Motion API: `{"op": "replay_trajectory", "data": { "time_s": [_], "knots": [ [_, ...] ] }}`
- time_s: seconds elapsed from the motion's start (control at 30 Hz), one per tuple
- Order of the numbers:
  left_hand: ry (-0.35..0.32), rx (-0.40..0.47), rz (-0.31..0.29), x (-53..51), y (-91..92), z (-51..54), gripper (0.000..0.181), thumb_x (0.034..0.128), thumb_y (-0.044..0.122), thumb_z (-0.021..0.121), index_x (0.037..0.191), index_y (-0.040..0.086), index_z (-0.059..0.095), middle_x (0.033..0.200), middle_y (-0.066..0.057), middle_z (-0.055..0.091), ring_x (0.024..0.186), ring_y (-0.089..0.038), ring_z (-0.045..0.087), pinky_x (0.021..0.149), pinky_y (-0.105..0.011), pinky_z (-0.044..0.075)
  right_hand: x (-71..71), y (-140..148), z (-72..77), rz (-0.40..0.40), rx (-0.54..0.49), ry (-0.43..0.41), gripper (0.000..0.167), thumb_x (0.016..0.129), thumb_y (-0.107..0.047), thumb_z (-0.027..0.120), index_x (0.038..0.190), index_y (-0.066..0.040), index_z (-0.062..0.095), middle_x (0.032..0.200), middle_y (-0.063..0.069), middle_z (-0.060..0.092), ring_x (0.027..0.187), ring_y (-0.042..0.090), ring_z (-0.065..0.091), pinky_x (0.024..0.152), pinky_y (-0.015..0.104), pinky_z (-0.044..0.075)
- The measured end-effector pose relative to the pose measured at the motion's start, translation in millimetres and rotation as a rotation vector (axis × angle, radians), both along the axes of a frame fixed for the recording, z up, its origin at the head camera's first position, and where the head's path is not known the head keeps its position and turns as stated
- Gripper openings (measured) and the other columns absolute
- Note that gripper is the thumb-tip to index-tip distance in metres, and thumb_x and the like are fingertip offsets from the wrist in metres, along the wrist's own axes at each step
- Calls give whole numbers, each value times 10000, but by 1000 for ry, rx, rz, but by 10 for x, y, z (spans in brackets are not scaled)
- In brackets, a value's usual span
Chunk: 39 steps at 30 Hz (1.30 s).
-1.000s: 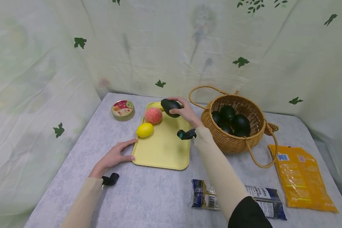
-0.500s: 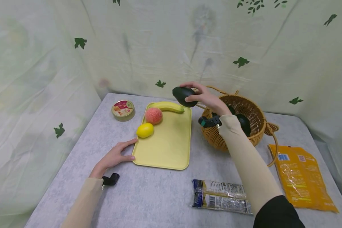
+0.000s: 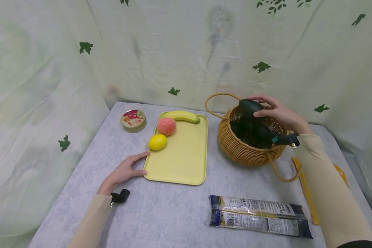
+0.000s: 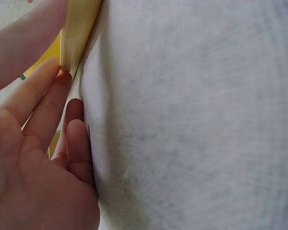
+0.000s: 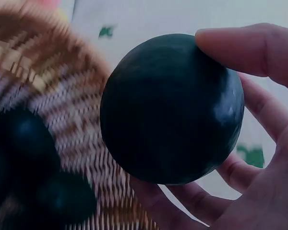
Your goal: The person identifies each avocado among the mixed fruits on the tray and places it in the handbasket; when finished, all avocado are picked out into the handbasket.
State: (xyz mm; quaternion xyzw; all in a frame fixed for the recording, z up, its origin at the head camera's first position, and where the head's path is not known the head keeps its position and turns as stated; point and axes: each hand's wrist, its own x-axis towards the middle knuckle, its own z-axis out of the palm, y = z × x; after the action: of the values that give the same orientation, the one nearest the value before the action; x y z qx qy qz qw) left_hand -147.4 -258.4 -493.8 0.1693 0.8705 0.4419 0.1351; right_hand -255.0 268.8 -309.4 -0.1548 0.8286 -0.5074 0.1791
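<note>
Above the wicker basket [image 3: 246, 156], my right hand [image 3: 280, 112] grips a dark green avocado [image 3: 248, 107] between thumb and fingers. In the right wrist view the avocado [image 5: 168, 110] looks large and round, end toward the camera, with the basket wall beside it. Several more avocados [image 5: 24, 139] lie inside the basket. The left hand [image 3: 124, 172] touches the left edge of a yellow tray [image 3: 176, 165] with thumb and fingertips. Its fingers [image 4: 48, 105] lie fairly straight against the tray rim [image 4: 77, 43]. A banana [image 3: 184, 116], a pink round fruit [image 3: 166, 126] and a lemon [image 3: 157, 142] rest on the tray.
A round tin [image 3: 133, 120] stands at the table's back left. Two long plastic packets [image 3: 260, 217] lie at the front right. An orange bag [image 3: 308, 193] is partly hidden by the right sleeve. The basket's loop handles [image 3: 215, 96] stick out sideways. A curtain hangs behind.
The right hand has carried the avocado right, from over the tray to over the basket, uncovering the banana. The left hand has stayed at the tray's edge.
</note>
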Motion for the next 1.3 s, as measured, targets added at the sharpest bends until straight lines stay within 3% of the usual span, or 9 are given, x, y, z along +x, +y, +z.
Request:
{"op": "replay_trajectory", "data": {
  "time_s": [0.3, 0.5, 0.7, 0.83, 1.07, 1.17, 1.3],
  "knots": [
    [2, -8, -4, 16, -7, 0, 730, 829, 251, 761, 1449, 69, 421, 1480, -153, 377, 1333, -381, 284, 1058, -586, 252, 227, 477, -117, -57, 120, 15, 590, 956, -146, 579, 1484, -130, 317, 1477, 164, 242, 1237, 445, 347, 950, 621, 331],
    [-5, -14, 3, 21, -6, 5, 729, 828, 257, 761, 1450, 77, 424, 1477, -153, 380, 1318, -379, 295, 1053, -588, 258, 303, 506, -161, -60, 184, 46, 598, 940, -160, 618, 1468, -115, 341, 1439, 217, 289, 1264, 490, 335, 953, 655, 331],
    [0, -15, -2, 12, -4, 13, 733, 831, 253, 759, 1452, 67, 416, 1477, -159, 377, 1322, -385, 292, 1053, -591, 256, 346, 446, -228, -14, 281, 81, 602, 928, -171, 638, 1457, -98, 360, 1432, 266, 304, 1268, 513, 326, 943, 679, 326],
    [-5, -14, -1, 9, -4, 19, 732, 836, 252, 754, 1455, 65, 410, 1479, -163, 372, 1329, -390, 282, 1055, -594, 249, 364, 416, -265, 15, 287, 123, 568, 952, -130, 591, 1453, -32, 343, 1439, 288, 312, 1258, 507, 344, 941, 646, 352],
    [-24, -18, 9, 26, -13, 50, 718, 846, 248, 745, 1458, 80, 409, 1484, -158, 364, 1329, -390, 278, 1056, -592, 249, 424, 373, -289, 1, 283, 167, 489, 978, -123, 548, 1427, -14, 388, 1397, 233, 408, 1226, 384, 431, 882, 359, 458],
    [-31, -20, 8, 40, -24, 90, 705, 853, 240, 737, 1458, 86, 411, 1486, -156, 363, 1328, -391, 282, 1052, -592, 252, 473, 356, -313, -2, 293, 178, 480, 991, -178, 538, 1421, -16, 400, 1385, 227, 435, 1234, 387, 434, 897, 416, 453],
    [-58, -32, 1, 49, -42, 211, 664, 879, 231, 709, 1455, 82, 414, 1479, -152, 378, 1310, -382, 338, 1043, -571, 291, 569, 348, -320, -70, 256, 185, 499, 1003, -237, 520, 1433, -29, 377, 1408, 209, 422, 1255, 377, 418, 949, 490, 408]
  ]
}}
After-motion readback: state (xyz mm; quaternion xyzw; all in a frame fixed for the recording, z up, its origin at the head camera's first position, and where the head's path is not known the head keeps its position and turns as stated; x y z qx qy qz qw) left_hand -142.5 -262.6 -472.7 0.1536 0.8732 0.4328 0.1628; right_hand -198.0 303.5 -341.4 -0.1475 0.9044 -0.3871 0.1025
